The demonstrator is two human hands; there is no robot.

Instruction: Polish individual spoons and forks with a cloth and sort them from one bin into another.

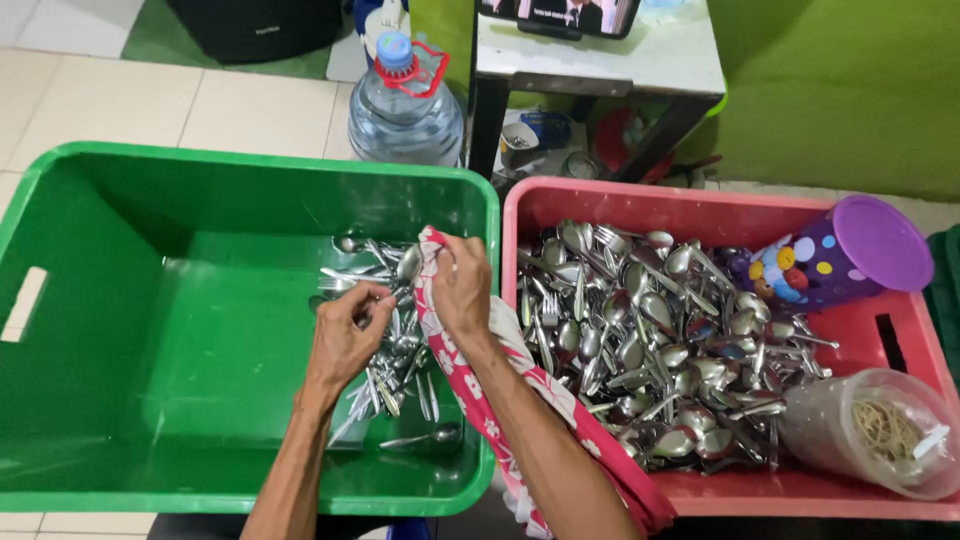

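green tub (120, 330) few spoons (400, 350), pink tub (700, 205) heaped cutlery (660, 340); hands (405, 305) clutching floral cloth (480, 400)

Spoon (408, 266) half hidden under cloth (440, 300)

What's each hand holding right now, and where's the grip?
Right hand pinches the upper end of the pink floral cloth. Left hand closes its fingers on a piece of cutlery over the green crate; which part, cannot tell.
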